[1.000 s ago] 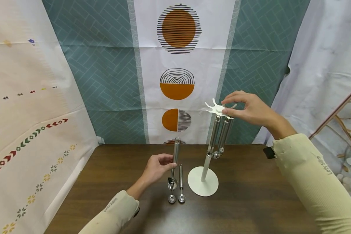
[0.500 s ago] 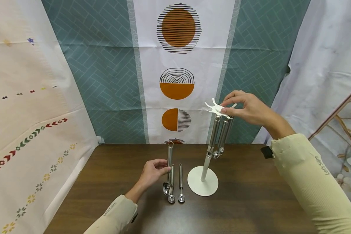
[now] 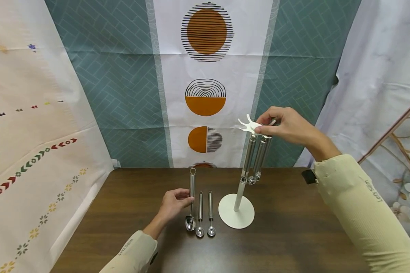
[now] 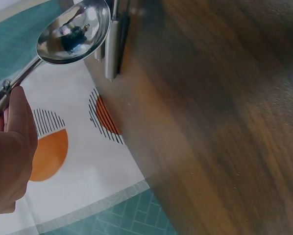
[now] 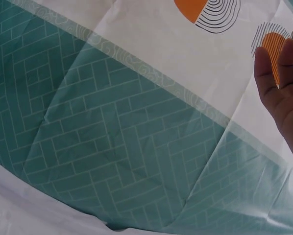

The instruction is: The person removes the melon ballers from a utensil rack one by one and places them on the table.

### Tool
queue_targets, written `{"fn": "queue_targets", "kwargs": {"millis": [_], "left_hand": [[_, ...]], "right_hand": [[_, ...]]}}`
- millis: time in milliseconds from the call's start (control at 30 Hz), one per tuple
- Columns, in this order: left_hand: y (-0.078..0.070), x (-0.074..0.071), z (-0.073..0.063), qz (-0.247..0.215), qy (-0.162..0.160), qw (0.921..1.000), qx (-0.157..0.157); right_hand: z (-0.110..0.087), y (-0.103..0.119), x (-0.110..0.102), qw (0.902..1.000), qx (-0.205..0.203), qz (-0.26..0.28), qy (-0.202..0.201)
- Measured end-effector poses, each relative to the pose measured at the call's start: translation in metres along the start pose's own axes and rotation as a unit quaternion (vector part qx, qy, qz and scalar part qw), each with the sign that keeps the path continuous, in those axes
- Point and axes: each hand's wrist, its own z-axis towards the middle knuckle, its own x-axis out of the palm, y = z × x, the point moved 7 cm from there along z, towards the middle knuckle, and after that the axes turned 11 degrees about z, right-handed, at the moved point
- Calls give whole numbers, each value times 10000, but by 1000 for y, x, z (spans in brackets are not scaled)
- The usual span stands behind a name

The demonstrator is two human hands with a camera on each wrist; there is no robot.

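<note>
My left hand (image 3: pixel 173 204) pinches a steel scoop (image 3: pixel 192 185) by its handle, upright with the hanging ring at the top. Its deep, polished oval bowl (image 4: pixel 75 33) fills the upper left of the left wrist view, close over the table. Just right of it in the head view lie two steel utensils with small round bowls, one melon baller (image 3: pixel 200 212) beside another melon baller (image 3: pixel 210 212). My right hand (image 3: pixel 287 123) grips the hooked top of a white utensil stand (image 3: pixel 237 210), thumb at its centre. Several steel utensils (image 3: pixel 259 155) hang from the hooks.
The brown wooden table (image 3: pixel 276 242) ends at a patterned cloth backdrop (image 3: pixel 123 113). A cream cloth (image 3: pixel 30 151) drapes the left side, a flowered white one (image 3: pixel 379 113) the right. Bare white hooks reach out on the stand's left.
My left hand has moved left and slightly down with the scoop, away from in front of the nearer melon baller, now fully visible. The right hand stays at the stand's top.
</note>
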Motion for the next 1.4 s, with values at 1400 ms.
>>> {"fn": "queue_targets", "kwargs": {"millis": [1400], "left_hand": [[40, 1, -3, -234, -113, 9977, -620]], "right_hand": [[5, 8, 2, 9900, -31, 3, 1411]]}}
